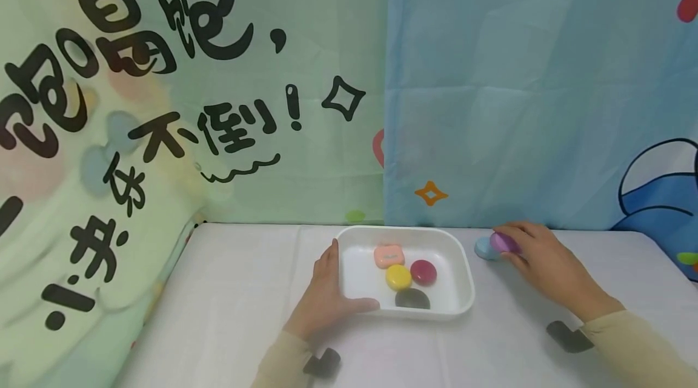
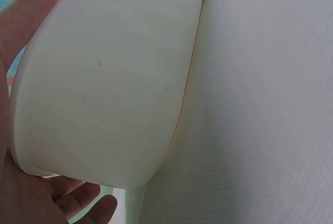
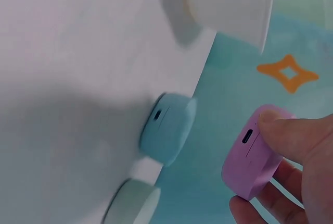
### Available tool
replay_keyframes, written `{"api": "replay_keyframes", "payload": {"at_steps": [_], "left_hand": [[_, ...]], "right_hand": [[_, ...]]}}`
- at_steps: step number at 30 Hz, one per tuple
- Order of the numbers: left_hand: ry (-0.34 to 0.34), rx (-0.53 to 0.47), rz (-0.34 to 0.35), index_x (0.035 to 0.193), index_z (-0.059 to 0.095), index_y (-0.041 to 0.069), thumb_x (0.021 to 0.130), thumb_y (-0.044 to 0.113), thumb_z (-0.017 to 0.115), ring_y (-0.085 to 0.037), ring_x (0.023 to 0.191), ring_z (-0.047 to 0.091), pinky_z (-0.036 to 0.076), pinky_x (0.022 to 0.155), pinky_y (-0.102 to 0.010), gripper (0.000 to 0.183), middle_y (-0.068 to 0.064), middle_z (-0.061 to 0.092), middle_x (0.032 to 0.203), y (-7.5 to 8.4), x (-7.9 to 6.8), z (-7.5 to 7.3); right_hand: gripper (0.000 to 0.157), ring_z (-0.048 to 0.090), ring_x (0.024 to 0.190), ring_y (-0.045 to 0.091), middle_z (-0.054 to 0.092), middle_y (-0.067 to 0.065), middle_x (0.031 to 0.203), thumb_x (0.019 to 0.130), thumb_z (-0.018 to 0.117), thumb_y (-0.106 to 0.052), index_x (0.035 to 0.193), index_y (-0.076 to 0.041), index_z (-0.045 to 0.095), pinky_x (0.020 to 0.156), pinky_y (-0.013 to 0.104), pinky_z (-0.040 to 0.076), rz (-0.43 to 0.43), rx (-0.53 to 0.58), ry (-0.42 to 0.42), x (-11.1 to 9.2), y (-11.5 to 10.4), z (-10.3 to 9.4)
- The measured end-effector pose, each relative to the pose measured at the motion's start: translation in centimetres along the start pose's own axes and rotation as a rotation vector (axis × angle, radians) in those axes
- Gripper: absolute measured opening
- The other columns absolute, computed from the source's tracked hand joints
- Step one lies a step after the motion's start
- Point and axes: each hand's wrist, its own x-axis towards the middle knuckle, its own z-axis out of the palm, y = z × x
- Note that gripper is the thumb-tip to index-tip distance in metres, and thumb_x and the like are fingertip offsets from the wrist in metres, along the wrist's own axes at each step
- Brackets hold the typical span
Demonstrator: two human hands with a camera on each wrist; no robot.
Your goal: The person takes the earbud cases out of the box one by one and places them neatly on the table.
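In the head view, my right hand (image 1: 537, 260) pinches a purple earbud case (image 1: 505, 243) between thumb and fingers. The right wrist view shows a charging port on this purple case (image 3: 250, 156), which is held above the table. A light blue earbud case (image 1: 484, 248) stands close beside it on the table. My left hand (image 1: 329, 291) grips the left near corner of a white tray (image 1: 460, 291), thumb along the near rim and fingers at its end. Inside lie a pink rounded piece (image 1: 389, 256), a yellow one (image 1: 398, 277), a magenta one (image 1: 423, 273) and a grey one (image 1: 412, 299).
A pale green case (image 3: 136, 203) stands near the blue one in the right wrist view. White cloth covers the table (image 1: 234, 303). Behind its far edge hang a printed green cloth (image 1: 316, 182) and a blue cloth (image 1: 523, 103).
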Motion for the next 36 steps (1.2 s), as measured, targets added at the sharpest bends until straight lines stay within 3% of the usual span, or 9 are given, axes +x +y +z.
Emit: {"api": "replay_keyframes", "payload": {"at_steps": [14, 28, 36], "left_hand": [[-0.004, -0.018, 0.003, 0.162, 0.007, 0.006, 0.066, 0.063, 0.085, -0.031, 0.146, 0.025, 0.039, 0.110, -0.050, 0.136, -0.011, 0.021, 0.164, -0.1, 0.1, 0.1], [-0.011, -0.018, -0.020, 0.163, 0.005, 0.012, 0.066, 0.062, 0.085, -0.027, 0.145, 0.027, 0.038, 0.111, -0.049, 0.135, -0.008, 0.019, 0.165, -0.1, 0.0, 0.1], [-0.002, -0.021, -0.012, 0.162, 0.007, 0.009, 0.066, 0.061, 0.086, -0.029, 0.145, 0.027, 0.038, 0.110, -0.050, 0.135, -0.010, 0.022, 0.164, 0.0, 0.0, 0.0]], "right_hand": [[0.046, 0.052, 0.104, 0.054, 0.057, 0.034, 0.115, 0.078, 0.079, 0.007, 0.120, 0.008, 0.061, 0.085, 0.071, 0.044, 0.051, -0.029, 0.044, -1.1, 4.3, 0.1], [0.045, 0.044, 0.110, 0.060, 0.049, 0.040, 0.121, 0.087, 0.069, 0.006, 0.128, 0.012, 0.052, 0.087, 0.075, 0.039, 0.228, -0.012, -0.054, -1.8, 8.2, 0.3], [0.046, 0.037, 0.114, 0.063, 0.042, 0.043, 0.125, 0.091, 0.066, 0.003, 0.131, 0.015, 0.048, 0.090, 0.077, 0.034, 0.293, -0.002, -0.111, -2.3, 9.9, 0.7]]}}
